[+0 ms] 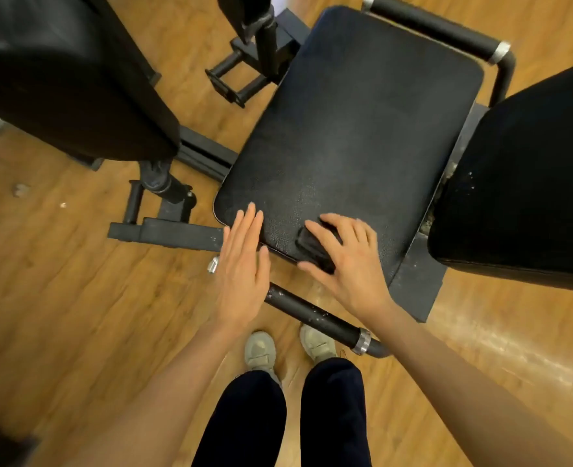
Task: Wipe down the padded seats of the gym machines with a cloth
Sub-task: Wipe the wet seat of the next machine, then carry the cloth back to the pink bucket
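Far left pad: a large rounded black vinyl pad fills the upper left of the frame on its own dark post; I judge I could bump it with my shoulder if I lean in to reach further up the seat.
Floor frame: a black steel base bar with short pegs lies on the wooden plank floor at centre left, just beside the seat's near corner; a likely place to catch a foot if I step round.
Left hand: my left hand is flat with straight fingers held together, fingertips resting on the seat's near left corner and holding nothing; if I put weight on that edge it could slide off.
Seat: the black textured padded rectangular seat runs from centre to upper right; most of it lies beyond the cloth, so I reckon the far end could get missed.
Cloth: the small dark folded cloth sits on the seat's near edge, lower centre.
Right hand: my right hand lies over the cloth with fingers spread and curved, pressing it down; so close to the edge, a stroke toward me could push it off onto the floor.
Right pad: another black padded cushion stands at the right edge, with pale grime in the gap beside the seat that the cloth could smear.
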### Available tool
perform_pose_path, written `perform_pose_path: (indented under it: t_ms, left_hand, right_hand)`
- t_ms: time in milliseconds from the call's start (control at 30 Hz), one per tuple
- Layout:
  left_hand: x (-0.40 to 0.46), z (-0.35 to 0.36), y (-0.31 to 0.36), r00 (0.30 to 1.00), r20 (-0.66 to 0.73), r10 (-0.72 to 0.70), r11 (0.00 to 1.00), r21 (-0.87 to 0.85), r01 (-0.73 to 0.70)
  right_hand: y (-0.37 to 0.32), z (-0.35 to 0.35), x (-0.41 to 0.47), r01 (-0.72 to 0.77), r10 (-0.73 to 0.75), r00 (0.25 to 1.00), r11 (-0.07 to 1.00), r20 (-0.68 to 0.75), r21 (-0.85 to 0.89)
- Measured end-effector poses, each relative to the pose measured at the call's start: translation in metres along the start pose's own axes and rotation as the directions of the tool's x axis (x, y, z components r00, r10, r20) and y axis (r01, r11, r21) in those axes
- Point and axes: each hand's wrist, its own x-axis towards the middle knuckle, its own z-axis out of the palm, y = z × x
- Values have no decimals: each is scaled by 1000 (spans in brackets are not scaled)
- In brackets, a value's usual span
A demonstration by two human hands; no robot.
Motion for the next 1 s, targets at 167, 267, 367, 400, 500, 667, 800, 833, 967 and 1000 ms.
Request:
perform_pose_path:
  t_ms: [167, 267, 367, 400, 500, 667, 800, 833, 967, 1000]
  left_hand:
    - [-54, -17, 6, 982, -36, -187, 982, -10, 187]
    - [-91, -30, 20, 948, -48, -315, 949, -27, 314]
    - [-128, -40, 34, 901, -62, -429, 904, -31, 427]
    - [-141, -43, 37, 885, -65, -462, 887, -33, 460]
    - [-177, -49, 47, 826, -78, -558, 830, -31, 557]
    - [-231, -51, 62, 720, -133, -681, 731, -57, 680]
    - [-264, -54, 71, 617, -187, -765, 642, -132, 756]
    - [-274, -54, 74, 586, -199, -786, 615, -154, 773]
    - [-320, -48, 90, 427, -242, -871, 484, -284, 827]
    - [-333, -45, 95, 383, -240, -892, 445, -319, 837]
  right_hand:
    - [12, -11, -24, 110, -108, 988, 994, 106, -11]
    - [14, -15, -25, 134, -122, 969, 990, 215, -40]
    - [16, -27, -25, 154, -124, 946, 985, 299, -79]
    - [16, -32, -25, 173, -135, 940, 980, 315, -97]
    - [12, -52, -23, 265, -203, 905, 956, 375, -122]
    - [-9, -74, -14, 421, -309, 810, 898, 499, -129]
    - [-40, -77, -10, 586, -409, 683, 802, 606, -119]
    - [-50, -77, -12, 630, -431, 646, 767, 630, -120]
    - [-93, -67, -33, 778, -520, 475, 626, 710, -61]
    - [-105, -65, -41, 808, -538, 427, 588, 727, -40]
